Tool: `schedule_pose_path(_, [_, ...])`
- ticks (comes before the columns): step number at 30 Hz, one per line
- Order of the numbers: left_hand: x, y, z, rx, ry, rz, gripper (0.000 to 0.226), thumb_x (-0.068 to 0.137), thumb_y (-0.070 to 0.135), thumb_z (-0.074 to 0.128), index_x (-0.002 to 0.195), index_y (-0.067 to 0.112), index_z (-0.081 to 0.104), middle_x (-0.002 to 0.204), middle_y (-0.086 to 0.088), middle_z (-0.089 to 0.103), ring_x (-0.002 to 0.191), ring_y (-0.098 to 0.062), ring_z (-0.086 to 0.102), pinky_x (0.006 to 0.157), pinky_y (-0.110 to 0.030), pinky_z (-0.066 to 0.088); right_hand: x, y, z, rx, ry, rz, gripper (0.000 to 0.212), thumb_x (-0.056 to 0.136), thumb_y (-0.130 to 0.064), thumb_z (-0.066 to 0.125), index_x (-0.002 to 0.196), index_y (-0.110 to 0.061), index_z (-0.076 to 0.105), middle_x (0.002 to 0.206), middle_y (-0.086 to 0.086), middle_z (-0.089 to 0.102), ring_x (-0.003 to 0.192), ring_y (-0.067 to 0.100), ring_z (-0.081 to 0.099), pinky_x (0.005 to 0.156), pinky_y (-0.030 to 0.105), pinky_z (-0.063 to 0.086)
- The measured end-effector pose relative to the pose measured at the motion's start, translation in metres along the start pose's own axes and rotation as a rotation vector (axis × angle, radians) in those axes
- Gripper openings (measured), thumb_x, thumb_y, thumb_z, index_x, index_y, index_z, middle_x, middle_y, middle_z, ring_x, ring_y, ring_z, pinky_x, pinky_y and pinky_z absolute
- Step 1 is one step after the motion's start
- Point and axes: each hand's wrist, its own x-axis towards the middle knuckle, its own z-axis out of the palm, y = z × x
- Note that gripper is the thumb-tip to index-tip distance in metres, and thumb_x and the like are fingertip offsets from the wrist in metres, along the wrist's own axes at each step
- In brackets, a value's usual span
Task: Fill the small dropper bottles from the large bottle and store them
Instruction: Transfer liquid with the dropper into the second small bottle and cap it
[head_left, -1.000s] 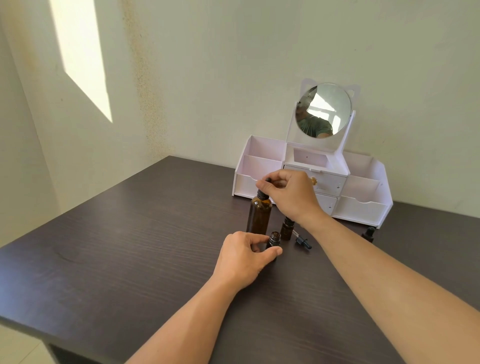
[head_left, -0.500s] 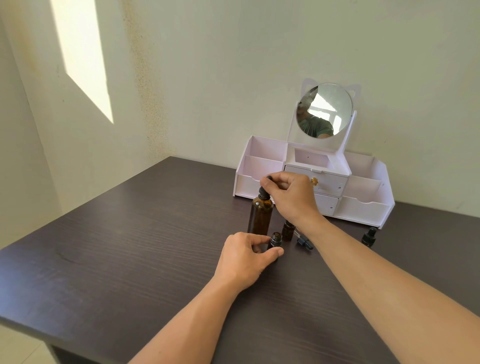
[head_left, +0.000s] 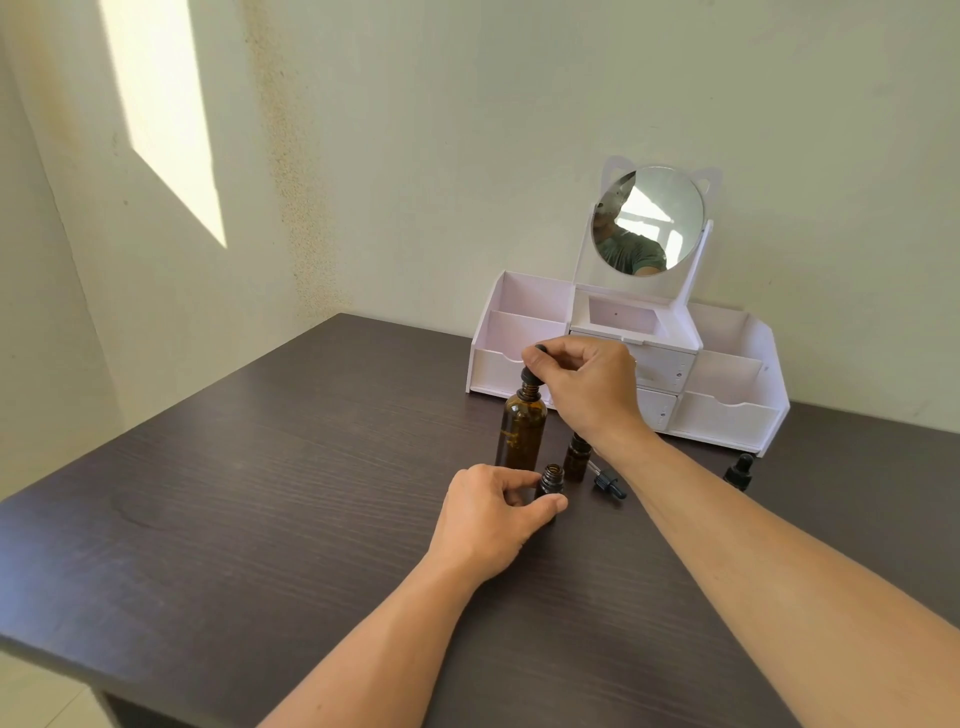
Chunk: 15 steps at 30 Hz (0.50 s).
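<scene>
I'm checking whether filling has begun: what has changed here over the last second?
Almost nothing. The right hand keeps pinching the dropper cap on the large bottle, barely shifted. The left hand still holds the open small bottle. The second small bottle, loose dropper, capped bottle and organizer stayed put.

Take the tall amber glass bottle (head_left: 521, 434) as your landmark; it stands upright on the dark wood-grain surface (head_left: 260, 493). Behind it and to its right sits the white compartmented organiser with a round mirror (head_left: 727, 410). Just before the bottle, to its right, stands the open small dark dropper bottle (head_left: 551, 480), with a second small dropper bottle (head_left: 576, 457) right of that. Further right lies a loose black dropper cap (head_left: 608, 483), and well right stands a capped small bottle (head_left: 738, 472). Your right hand (head_left: 587, 387) is at the bottle's top, your left hand (head_left: 491, 512) before its base.
</scene>
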Motion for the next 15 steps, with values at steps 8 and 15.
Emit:
schedule_pose_path(8, [0.000, 0.000, 0.000, 0.002, 0.007, -0.001, 0.056, 0.081, 0.048, 0.071, 0.129, 0.022, 0.061, 0.067, 0.009, 0.062, 0.061, -0.002, 0.059, 0.063, -0.013, 0.048, 0.001, 0.000, 0.000, -0.020, 0.011, -0.022, 0.012, 0.084, -0.016, 0.070, 0.091, -0.007, 0.075, 0.078, -0.003, 0.070, 0.071, 0.001, 0.065, 0.061, 0.007, 0.051])
schedule_pose_path(15, [0.000, -0.001, 0.000, -0.009, 0.028, 0.009, 0.055, 0.079, 0.050, 0.073, 0.126, 0.023, 0.064, 0.066, 0.010, 0.060, 0.062, -0.001, 0.057, 0.063, -0.014, 0.048, 0.009, -0.012, -0.010, 0.100, 0.026, 0.005, 0.008, 0.085, -0.015, 0.070, 0.088, -0.009, 0.073, 0.075, 0.001, 0.073, 0.070, 0.010, 0.071, 0.072, 0.024, 0.057])
